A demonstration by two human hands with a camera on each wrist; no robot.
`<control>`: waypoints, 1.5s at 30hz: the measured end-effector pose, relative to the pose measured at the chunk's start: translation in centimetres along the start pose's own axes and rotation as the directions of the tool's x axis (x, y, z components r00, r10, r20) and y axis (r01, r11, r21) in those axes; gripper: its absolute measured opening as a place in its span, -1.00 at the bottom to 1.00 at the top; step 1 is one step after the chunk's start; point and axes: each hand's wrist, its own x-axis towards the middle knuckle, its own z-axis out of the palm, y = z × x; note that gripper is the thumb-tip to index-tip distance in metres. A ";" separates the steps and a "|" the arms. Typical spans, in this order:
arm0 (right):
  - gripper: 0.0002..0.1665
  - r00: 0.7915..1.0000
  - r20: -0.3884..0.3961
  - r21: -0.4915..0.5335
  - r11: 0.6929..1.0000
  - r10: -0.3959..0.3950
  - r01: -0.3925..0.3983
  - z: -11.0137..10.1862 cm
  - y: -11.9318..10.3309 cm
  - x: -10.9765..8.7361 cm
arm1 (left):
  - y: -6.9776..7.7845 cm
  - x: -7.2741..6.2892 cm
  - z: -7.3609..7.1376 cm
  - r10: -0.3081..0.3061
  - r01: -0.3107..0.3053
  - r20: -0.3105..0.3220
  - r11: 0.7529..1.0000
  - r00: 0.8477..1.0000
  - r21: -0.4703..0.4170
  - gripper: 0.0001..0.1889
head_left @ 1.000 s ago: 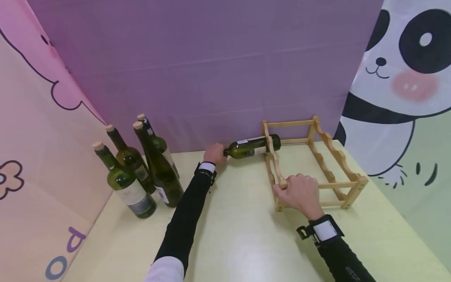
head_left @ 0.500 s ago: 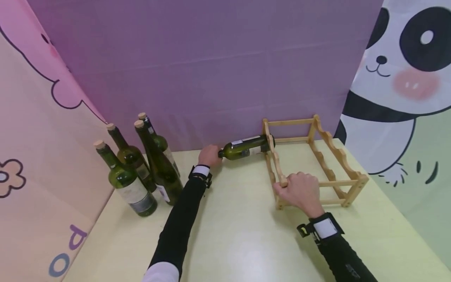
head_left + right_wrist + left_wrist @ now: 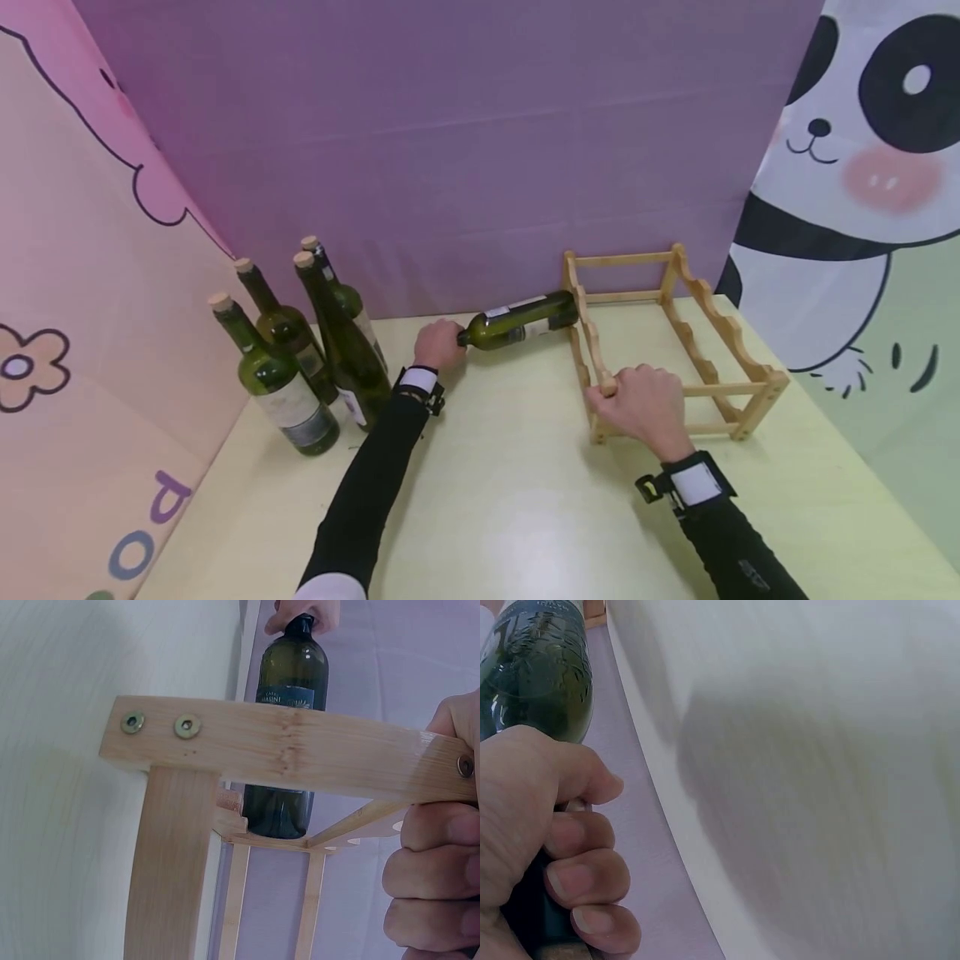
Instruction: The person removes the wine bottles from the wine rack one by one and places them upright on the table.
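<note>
My left hand (image 3: 440, 345) grips a green wine bottle (image 3: 517, 322) by its neck, fingers curled round it in the left wrist view. The bottle lies nearly level, its base pointing right and overlapping the left side of the wooden wine rack (image 3: 697, 389) in the head view. My right hand (image 3: 643, 407) holds the rack's near left corner, at the front end of the scalloped top rail. From the right wrist view, the bottle's labelled body (image 3: 285, 697) shows behind the rack's end bar, with curled fingers (image 3: 431, 859) at the bar's right end.
Several corked green bottles (image 3: 288, 408) stand upright in a group at the left of the pale table (image 3: 495, 500). A purple backdrop (image 3: 450, 150) rises behind the table's far edge. A panda-printed wall (image 3: 862, 275) borders the right side.
My left hand has drawn the bottle leftward and slightly nearer, so its base has come back out of the rack's left side. My right hand keeps its hold on the rack.
</note>
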 end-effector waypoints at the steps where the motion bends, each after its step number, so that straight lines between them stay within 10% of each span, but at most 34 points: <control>1: -0.32 1.000 0.003 0.002 1.000 0.000 0.000 0.0 0.0 0.0 | -0.1 -0.2 -0.1 -0.009 0.009 0.004 1.000 1.000 0.000 -0.77; 32: -0.32 1.000 0.005 -0.003 1.000 0.000 0.000 0.3 0.4 0.0 | 0.8 -6.4 -5.5 0.006 -0.007 -0.022 1.000 1.000 -0.027 -0.75; 45: -0.54 0.987 -0.144 0.059 0.995 -0.073 0.083 0.6 0.7 0.0 | 1.2 -9.5 -8.0 0.024 -0.026 -0.052 0.999 0.998 -0.030 -0.68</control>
